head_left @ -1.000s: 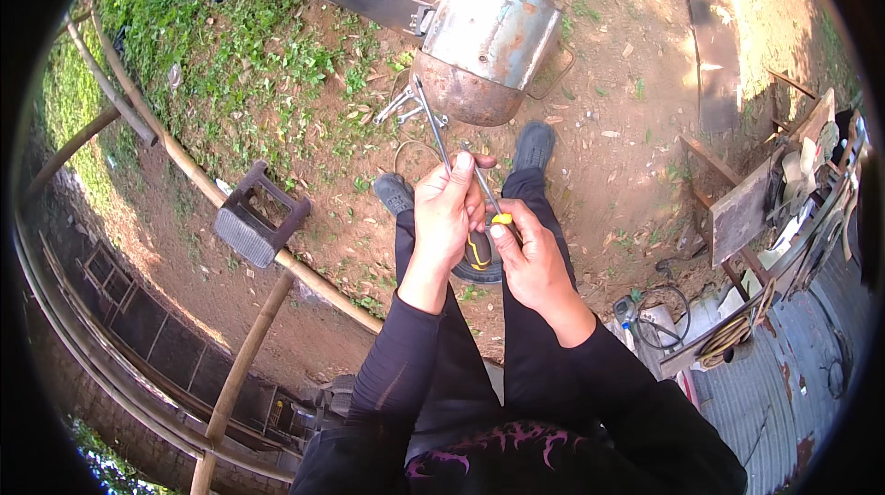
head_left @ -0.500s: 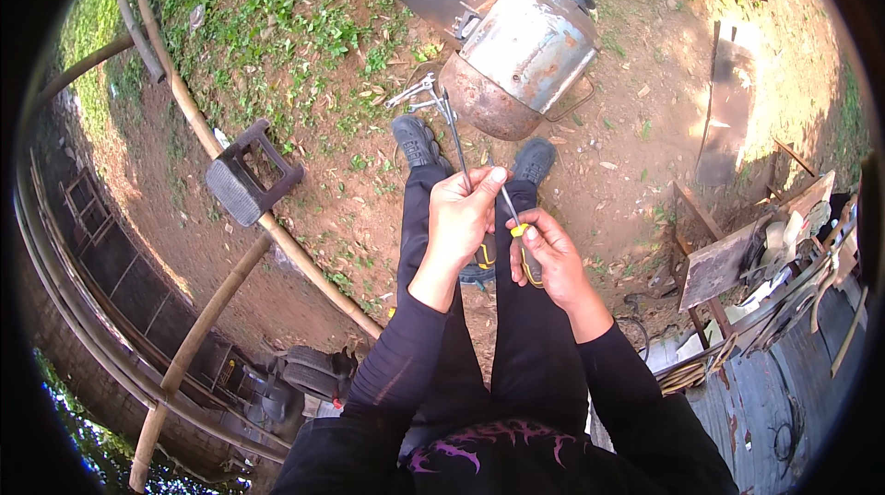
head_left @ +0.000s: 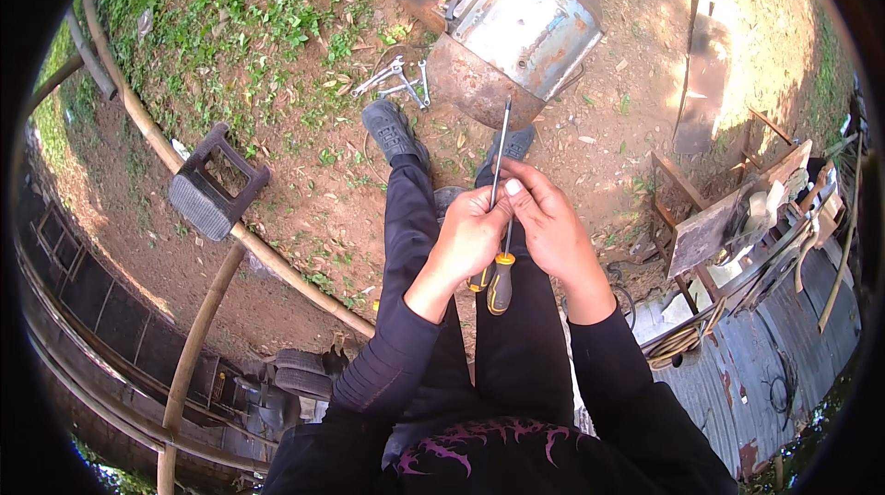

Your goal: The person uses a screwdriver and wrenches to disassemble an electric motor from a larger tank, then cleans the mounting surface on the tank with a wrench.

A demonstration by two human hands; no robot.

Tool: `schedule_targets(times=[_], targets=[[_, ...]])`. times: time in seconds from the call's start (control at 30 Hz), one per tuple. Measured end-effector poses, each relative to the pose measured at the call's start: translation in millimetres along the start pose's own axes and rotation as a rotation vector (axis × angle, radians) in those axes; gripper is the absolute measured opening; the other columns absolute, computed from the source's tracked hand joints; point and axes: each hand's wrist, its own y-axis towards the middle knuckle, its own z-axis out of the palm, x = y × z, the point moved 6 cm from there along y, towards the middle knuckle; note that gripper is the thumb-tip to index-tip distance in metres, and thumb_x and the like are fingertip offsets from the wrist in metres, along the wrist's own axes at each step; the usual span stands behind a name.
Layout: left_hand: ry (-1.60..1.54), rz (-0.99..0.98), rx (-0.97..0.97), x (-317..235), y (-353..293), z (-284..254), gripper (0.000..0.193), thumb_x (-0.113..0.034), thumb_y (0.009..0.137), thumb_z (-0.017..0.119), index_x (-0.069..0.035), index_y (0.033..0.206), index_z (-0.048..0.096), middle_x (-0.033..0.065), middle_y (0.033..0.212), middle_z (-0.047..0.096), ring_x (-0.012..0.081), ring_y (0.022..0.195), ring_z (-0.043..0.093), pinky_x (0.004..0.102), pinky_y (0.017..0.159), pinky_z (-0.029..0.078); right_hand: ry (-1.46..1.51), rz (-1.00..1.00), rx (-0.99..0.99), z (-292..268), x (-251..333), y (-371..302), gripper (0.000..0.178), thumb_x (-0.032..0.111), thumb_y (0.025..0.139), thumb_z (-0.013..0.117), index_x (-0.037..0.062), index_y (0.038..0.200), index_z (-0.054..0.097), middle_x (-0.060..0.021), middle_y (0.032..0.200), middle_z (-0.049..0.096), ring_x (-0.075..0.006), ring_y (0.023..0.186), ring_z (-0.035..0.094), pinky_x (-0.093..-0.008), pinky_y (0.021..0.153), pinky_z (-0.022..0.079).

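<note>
Two tools in midair above the legs, handles lowermost: a screwdriver with a long, slim silver shaft, handle partly hidden, and a screwdriver with a dark grey-and-yellow handle, upper shaft hidden among the fingers. With the bare left hand, holding the long shaft, grip pinched between thumb and fingers. With the bare right hand, touching the left, grip narrow, thumb and fingers drawn in at the shafts; cannot tell on which. Beyond the long shaft's tip, a rust-stained silver metal tank on brown dirt ground. Beside the dark grey left shoe, near the edge of green weeds, several silver metal wrenches. Farther left, a dark ribbed-top stool against a tan wooden pole.
</note>
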Motion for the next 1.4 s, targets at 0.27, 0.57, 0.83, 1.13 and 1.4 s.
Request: schedule_targets(times=[0.27, 0.57, 0.83, 1.13, 1.4], targets=[[-0.219, 0.007, 0.204, 20.6, -19.1, 7.4, 0.016, -0.002, 0.094, 0.051, 0.001, 0.099, 0.065, 0.0091, 0.088, 0.068, 0.0170, 0.055, 0.061, 0.0268, 0.054, 0.050, 0.600, 0.203, -0.014, 30.3, -2.5, -1.7, 0.028, 0.026, 0.106, 0.050, 0.0024, 0.093, 0.057, -0.0143, 0.081, 0.069, -0.0254, 0.083, 0.072, -0.0352, 0.071, 0.061], [-0.317, -0.419, 0.514, 13.5, -38.7, 1.6, 0.019, -0.011, 0.092, 0.073, 0.000, 0.100, 0.060, 0.0031, 0.066, 0.058, 0.0118, 0.051, 0.057, 0.0268, 0.048, 0.047, 0.673, 0.195, -0.045, 22.6, 21.0, -5.2, 0.023, 0.024, 0.108, 0.047, 0.0035, 0.099, 0.054, -0.0097, 0.074, 0.062, -0.0188, 0.062, 0.065, -0.0301, 0.056, 0.056], [-0.319, -0.498, 0.498, 15.2, -55.5, 2.5, 0.028, -0.014, 0.082, 0.084, -0.003, 0.087, 0.058, 0.0017, 0.061, 0.057, 0.0112, 0.048, 0.056, 0.0247, 0.045, 0.044, 0.905, 0.288, -0.271, 17.1, 19.8, 0.3, 0.024, 0.028, 0.108, 0.046, 0.0072, 0.101, 0.055, -0.0036, 0.068, 0.052, -0.0168, 0.052, 0.055, -0.0334, 0.054, 0.054], [-0.260, -0.645, 0.464, 44.9, -74.4, -19.5, 0.015, -0.014, 0.096, 0.069, -0.003, 0.103, 0.061, -0.0071, 0.058, 0.042, 0.0024, 0.041, 0.033, 0.0208, 0.038, 0.027, 0.909, 0.215, -0.413, -26.1, 29.9, 24.2, 0.026, 0.031, 0.109, 0.044, 0.0070, 0.108, 0.054, -0.0024, 0.068, 0.049, -0.0143, 0.052, 0.053, -0.0355, 0.057, 0.059], [-0.233, -0.144, -0.101, -36.7, 13.6, -57.8, 0.021, -0.021, 0.097, 0.069, 0.000, 0.099, 0.070, -0.0100, 0.054, 0.044, 0.0003, 0.043, 0.033, 0.0221, 0.039, 0.025, 0.828, 0.526, -0.004, 3.0, 31.8, -0.1, 0.030, 0.015, 0.106, 0.046, 0.0019, 0.131, 0.056, -0.0001, 0.073, 0.049, -0.0119, 0.049, 0.052, -0.0320, 0.050, 0.056]])
